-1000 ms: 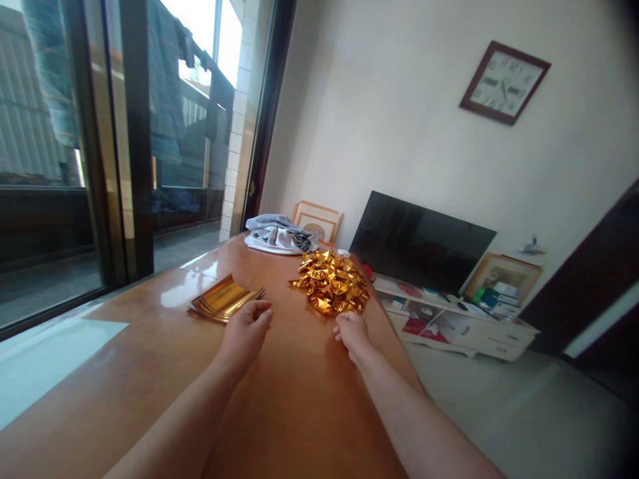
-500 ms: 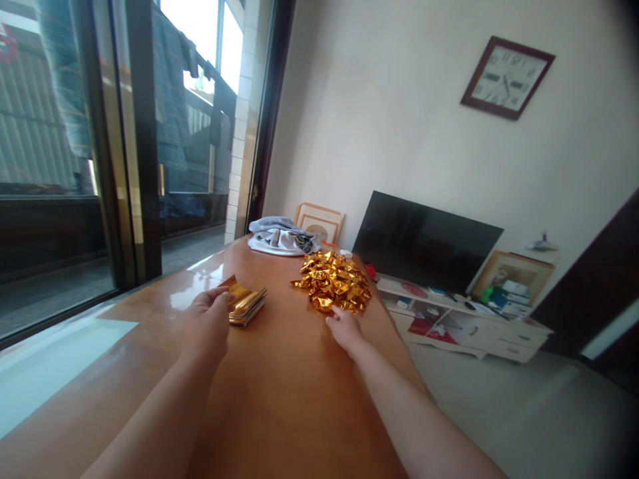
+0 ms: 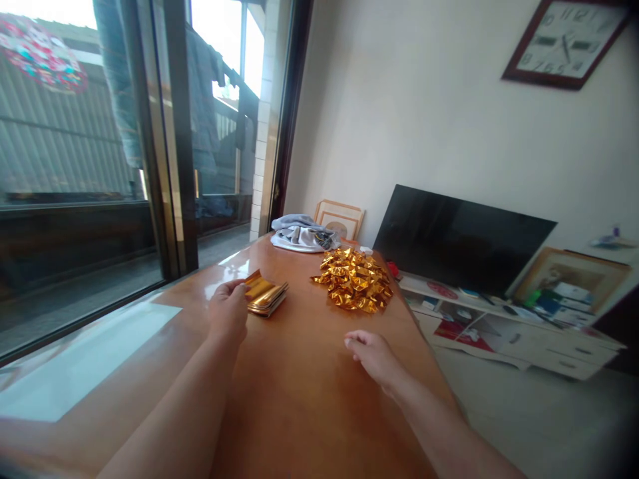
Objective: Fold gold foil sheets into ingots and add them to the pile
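So since half a second back, your left hand (image 3: 228,313) has stayed on the stack of gold sheets (image 3: 266,295), fingers pinched on the near edge of the top sheet, lifting it a bit. Your right hand (image 3: 372,350) has pulled back from the pile of folded gold pieces (image 3: 355,287); it now hovers over the wooden surface (image 3: 309,392), fingers loosely curled and holding nothing, pile at its 12 o'clock. No containers in sight. A grey cloth bundle (image 3: 299,235) sits at the far end, 12 o'clock from the stack. Room-wise: dark TV (image 3: 464,239) on a low white cabinet (image 3: 524,329) at 2 o'clock, wall clock (image 3: 564,41) above, glass doors (image 3: 100,166) at 10.
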Available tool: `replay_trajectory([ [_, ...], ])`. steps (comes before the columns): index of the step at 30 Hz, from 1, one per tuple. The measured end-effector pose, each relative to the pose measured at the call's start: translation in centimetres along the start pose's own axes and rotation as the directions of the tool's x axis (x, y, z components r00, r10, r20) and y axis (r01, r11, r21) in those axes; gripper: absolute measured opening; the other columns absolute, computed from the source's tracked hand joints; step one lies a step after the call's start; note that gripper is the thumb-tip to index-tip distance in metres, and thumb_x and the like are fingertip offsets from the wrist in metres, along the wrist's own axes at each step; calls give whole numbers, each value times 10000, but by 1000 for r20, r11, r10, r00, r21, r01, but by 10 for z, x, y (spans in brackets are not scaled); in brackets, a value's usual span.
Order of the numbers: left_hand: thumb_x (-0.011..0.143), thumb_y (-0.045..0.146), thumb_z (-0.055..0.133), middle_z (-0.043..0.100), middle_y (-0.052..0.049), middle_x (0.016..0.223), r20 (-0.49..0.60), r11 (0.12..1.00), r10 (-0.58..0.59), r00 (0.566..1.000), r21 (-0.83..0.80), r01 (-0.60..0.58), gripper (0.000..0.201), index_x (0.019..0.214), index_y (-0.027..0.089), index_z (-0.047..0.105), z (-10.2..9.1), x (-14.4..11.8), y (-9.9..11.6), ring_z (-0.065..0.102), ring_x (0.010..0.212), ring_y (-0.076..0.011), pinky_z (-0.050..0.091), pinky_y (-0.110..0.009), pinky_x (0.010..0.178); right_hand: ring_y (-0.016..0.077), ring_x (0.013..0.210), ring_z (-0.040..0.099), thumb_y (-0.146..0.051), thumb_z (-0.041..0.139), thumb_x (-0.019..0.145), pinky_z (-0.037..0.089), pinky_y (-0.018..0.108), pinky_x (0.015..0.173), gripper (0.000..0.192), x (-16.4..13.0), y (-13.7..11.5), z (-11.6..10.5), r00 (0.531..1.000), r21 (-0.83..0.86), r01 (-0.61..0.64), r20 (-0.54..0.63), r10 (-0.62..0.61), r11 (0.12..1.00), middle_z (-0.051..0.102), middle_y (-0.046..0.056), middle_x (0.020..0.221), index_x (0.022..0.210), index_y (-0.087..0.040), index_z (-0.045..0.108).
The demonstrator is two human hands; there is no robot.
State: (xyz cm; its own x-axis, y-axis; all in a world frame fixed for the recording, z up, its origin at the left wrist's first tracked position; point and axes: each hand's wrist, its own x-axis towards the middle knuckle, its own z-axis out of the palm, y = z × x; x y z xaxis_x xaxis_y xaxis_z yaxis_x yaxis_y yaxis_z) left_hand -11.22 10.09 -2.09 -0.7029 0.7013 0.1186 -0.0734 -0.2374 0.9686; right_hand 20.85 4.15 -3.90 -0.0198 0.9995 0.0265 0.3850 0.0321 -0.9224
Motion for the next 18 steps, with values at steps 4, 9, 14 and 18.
replay_trajectory([
  [4, 702, 356, 627, 693, -44, 831, 4, 998, 29, 1000, 52, -30, 383, 1011, 142, 701, -3, 2, -5, 613, 650, -159, 476, -263, 608, 163, 668, 545, -411, 635, 841, 421, 261, 621, 265, -26, 2, 10, 995, 52, -21, 100, 16, 998, 678, 29, 807, 901, -180, 752],
  [9, 728, 367, 637, 719, -62, 837, 66, 981, 83, 994, 172, -93, 377, 1017, 141, 726, -7, 2, -11, 644, 732, -199, 495, -295, 680, 159, 590, 517, -447, 585, 889, 394, 267, 567, 289, -37, 17, 21, 994, 20, 27, 108, -29, 999, 632, 8, 719, 897, -197, 729],
  [14, 751, 360, 641, 753, -74, 878, 141, 941, 129, 982, 296, -166, 338, 997, 163, 761, -9, 1, -19, 679, 856, -254, 508, -342, 794, 193, 669, 572, -389, 555, 924, 405, 273, 601, 271, -38, 19, 24, 975, -100, 199, 123, -186, 975, 634, 18, 700, 769, -212, 687],
  [18, 776, 338, 611, 769, -88, 978, 147, 905, 156, 977, 375, -201, 309, 988, 175, 765, -9, 3, -29, 691, 960, -270, 512, -355, 869, 204, 740, 611, -320, 538, 936, 430, 279, 683, 251, -43, 8, 23, 939, -179, 334, 143, -312, 925, 685, 31, 778, 762, -208, 680],
])
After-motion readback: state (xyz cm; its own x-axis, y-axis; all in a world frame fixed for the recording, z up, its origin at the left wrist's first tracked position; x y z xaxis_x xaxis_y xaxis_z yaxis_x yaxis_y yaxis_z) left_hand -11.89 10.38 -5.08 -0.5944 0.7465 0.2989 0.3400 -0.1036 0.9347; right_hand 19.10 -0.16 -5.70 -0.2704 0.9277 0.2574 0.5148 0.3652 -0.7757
